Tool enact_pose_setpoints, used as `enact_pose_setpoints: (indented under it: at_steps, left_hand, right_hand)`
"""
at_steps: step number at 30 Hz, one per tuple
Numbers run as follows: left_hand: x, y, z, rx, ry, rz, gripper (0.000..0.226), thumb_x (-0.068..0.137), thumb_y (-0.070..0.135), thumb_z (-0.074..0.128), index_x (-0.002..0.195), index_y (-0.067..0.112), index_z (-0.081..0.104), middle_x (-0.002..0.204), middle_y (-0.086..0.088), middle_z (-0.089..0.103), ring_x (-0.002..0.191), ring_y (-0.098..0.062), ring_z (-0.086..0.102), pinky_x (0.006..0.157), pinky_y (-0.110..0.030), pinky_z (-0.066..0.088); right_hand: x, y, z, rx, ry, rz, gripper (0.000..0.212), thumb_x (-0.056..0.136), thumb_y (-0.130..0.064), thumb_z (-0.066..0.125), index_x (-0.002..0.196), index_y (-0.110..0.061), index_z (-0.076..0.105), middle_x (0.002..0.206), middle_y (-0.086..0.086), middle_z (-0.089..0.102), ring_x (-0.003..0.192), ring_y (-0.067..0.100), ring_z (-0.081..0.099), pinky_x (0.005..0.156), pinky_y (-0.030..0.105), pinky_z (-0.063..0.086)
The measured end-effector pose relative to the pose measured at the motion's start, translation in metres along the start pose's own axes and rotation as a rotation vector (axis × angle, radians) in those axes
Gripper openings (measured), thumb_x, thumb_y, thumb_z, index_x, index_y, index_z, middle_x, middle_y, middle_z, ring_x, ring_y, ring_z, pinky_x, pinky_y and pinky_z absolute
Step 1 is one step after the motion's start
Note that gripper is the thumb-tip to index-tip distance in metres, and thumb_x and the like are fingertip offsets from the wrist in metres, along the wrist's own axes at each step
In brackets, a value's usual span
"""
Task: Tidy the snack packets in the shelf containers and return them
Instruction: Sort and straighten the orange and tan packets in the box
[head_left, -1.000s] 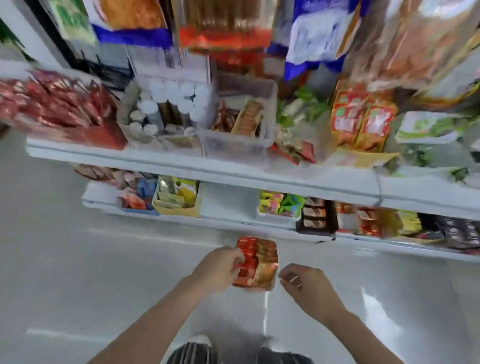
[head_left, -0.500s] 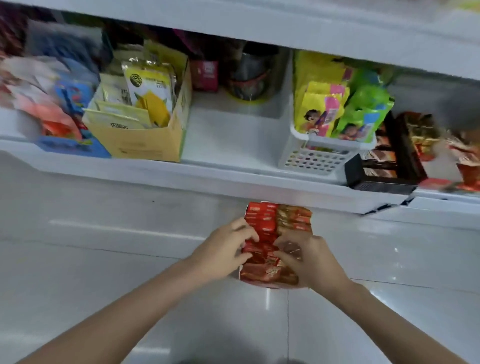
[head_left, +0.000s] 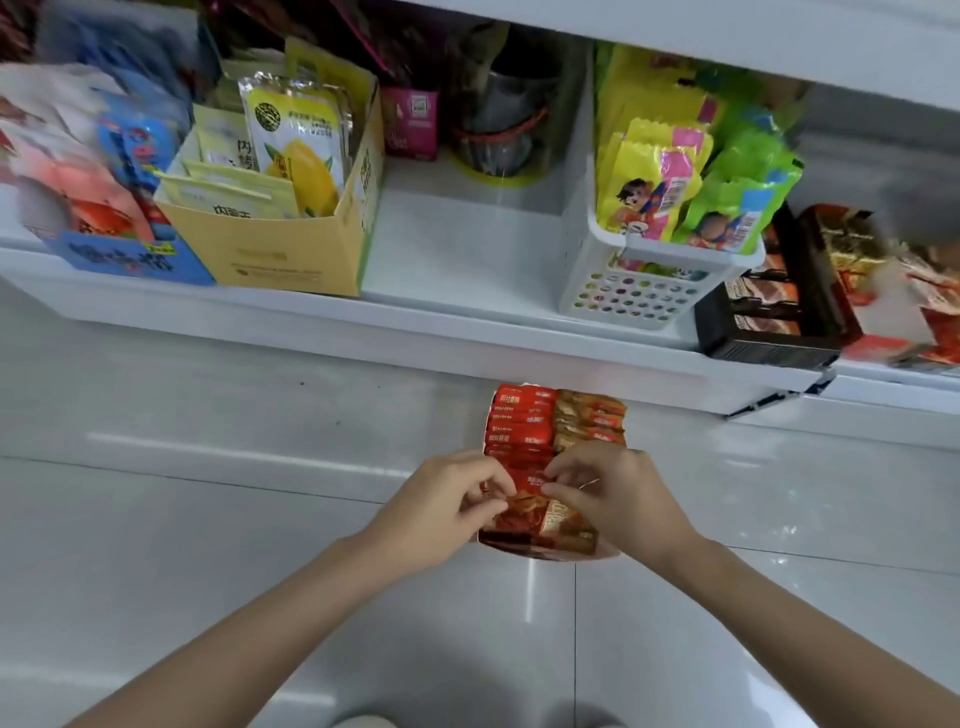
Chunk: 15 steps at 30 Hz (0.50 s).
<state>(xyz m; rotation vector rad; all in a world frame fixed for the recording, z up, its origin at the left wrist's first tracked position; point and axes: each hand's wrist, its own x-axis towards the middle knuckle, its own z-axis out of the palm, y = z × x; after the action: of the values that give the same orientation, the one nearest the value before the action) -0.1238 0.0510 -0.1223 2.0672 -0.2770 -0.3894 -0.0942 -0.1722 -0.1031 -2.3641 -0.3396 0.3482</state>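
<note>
— Crouching now? Both hands have dropped to the low white metal shelf (head_left: 467, 332).
— Yes; left hand (head_left: 441, 512) and right hand (head_left: 618, 499) fingers pinch red foil snack packets (head_left: 519, 415) in the container just before it, straightening rows.

Bright, even overhead light. Glare streaks on glossy floor (head_left: 530, 587) at 6 o'clock. Motion blur at 9 and 3 o'clock edges; wide-angle bending of shelf (head_left: 467, 332).

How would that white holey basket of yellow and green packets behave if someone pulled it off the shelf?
The white basket looks like rigid plastic, so it would probably keep its shape and slide easily on the smooth shelf. The yellow and green packets stand well above its rim, so they might flop or spill if it tilts.
</note>
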Motion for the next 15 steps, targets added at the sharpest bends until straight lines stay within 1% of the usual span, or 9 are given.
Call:
enact_pose_setpoints:
  at_steps: [2,5,8,9,12,13,15]
  left_hand:
    - [0.0,0.0,0.003,-0.01,-0.019,-0.023,0.016,0.084,0.012,0.078,0.092,0.021,0.068,0.095,0.014,0.061,0.069,-0.006,0.067,0.07,-0.025,0.056]
    - [-0.002,0.001,0.004,-0.011,-0.047,-0.054,0.025,0.074,0.016,0.087,0.089,0.021,0.067,0.095,0.014,0.06,0.07,-0.006,0.065,0.069,-0.024,0.056]
    - [-0.003,0.004,-0.002,0.085,-0.065,-0.012,0.032,0.069,0.022,0.09,0.088,0.019,0.065,0.096,0.008,0.06,0.071,-0.008,0.062,0.07,-0.028,0.054]
    - [-0.004,0.005,-0.004,0.114,-0.065,0.003,0.033,0.068,0.023,0.09,0.089,0.019,0.065,0.096,0.008,0.059,0.073,-0.008,0.062,0.071,-0.029,0.053]
    - [-0.006,0.007,-0.007,0.195,-0.092,0.025,0.035,0.073,0.027,0.087,0.098,0.021,0.064,0.101,0.013,0.053,0.081,-0.012,0.061,0.077,-0.032,0.052]
    - [-0.006,0.008,-0.008,0.223,-0.118,0.026,0.036,0.076,0.028,0.085,0.102,0.021,0.063,0.104,0.013,0.051,0.086,-0.013,0.062,0.081,-0.034,0.052]
    - [-0.005,0.01,-0.009,0.285,-0.187,0.028,0.038,0.082,0.031,0.08,0.112,0.02,0.06,0.115,0.009,0.052,0.098,-0.015,0.061,0.089,-0.037,0.051]
  right_hand:
    - [0.001,-0.001,0.003,-0.023,-0.013,-0.036,0.014,0.075,-0.017,0.086,0.081,-0.019,0.074,0.073,-0.013,0.067,0.075,0.002,0.064,0.07,0.012,0.051]
    - [0.003,0.0,0.007,-0.073,-0.009,-0.033,0.019,0.072,-0.021,0.088,0.084,-0.02,0.073,0.073,-0.016,0.062,0.071,0.002,0.061,0.068,0.013,0.049]
    - [0.003,0.002,0.013,-0.102,0.019,-0.038,0.021,0.071,-0.024,0.089,0.086,-0.018,0.076,0.075,-0.016,0.059,0.067,-0.002,0.057,0.067,0.013,0.045]
    - [0.003,0.002,0.016,-0.125,0.037,-0.046,0.021,0.072,-0.025,0.088,0.088,-0.016,0.078,0.077,-0.014,0.061,0.067,0.0,0.057,0.067,0.017,0.047]
    - [0.0,-0.001,0.022,-0.24,0.075,-0.054,0.023,0.078,-0.031,0.083,0.094,-0.015,0.08,0.089,-0.003,0.067,0.074,0.014,0.063,0.068,0.034,0.054]
    - [0.0,-0.002,0.024,-0.269,0.079,-0.054,0.025,0.079,-0.033,0.082,0.097,-0.014,0.08,0.091,-0.002,0.067,0.075,0.016,0.064,0.067,0.038,0.054]
    - [-0.001,-0.004,0.025,-0.29,0.067,-0.046,0.029,0.08,-0.033,0.081,0.101,-0.013,0.079,0.093,0.0,0.065,0.076,0.016,0.062,0.068,0.039,0.054]
